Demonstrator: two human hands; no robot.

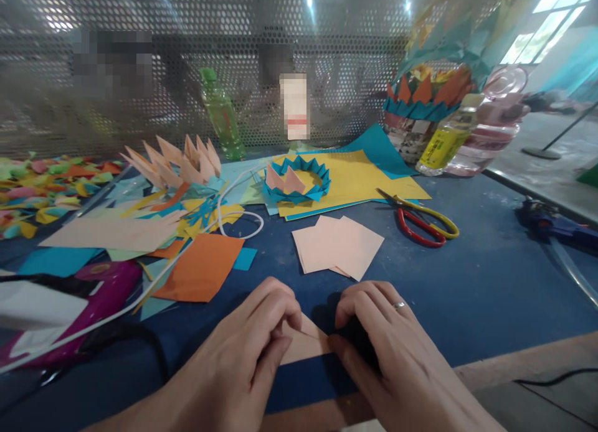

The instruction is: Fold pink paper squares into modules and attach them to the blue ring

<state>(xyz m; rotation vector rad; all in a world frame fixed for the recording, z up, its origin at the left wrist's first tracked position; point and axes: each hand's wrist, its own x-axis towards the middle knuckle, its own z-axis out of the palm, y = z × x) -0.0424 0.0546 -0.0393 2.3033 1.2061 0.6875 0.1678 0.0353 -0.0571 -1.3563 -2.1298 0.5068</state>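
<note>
A folded peach paper (303,345) lies on the blue table near its front edge. My left hand (268,326) is closed on the paper's left part, with thumb and curled fingers over it. At the paper's right corner, the thumb of my right hand (374,332) presses down; its other fingers are curled, and a ring is on one. Just beyond my hands lie several peach paper squares (336,245). Farther back, a blue folded ring (322,183) holds peach points (284,180) on yellow sheets (364,170).
Red-and-yellow scissors (423,223) lie at the right, with a blue glue gun (555,223) beyond. To the left are orange paper (200,267), a white cable (140,295) and a purple device (103,295). Bottles (222,114) stand at the back.
</note>
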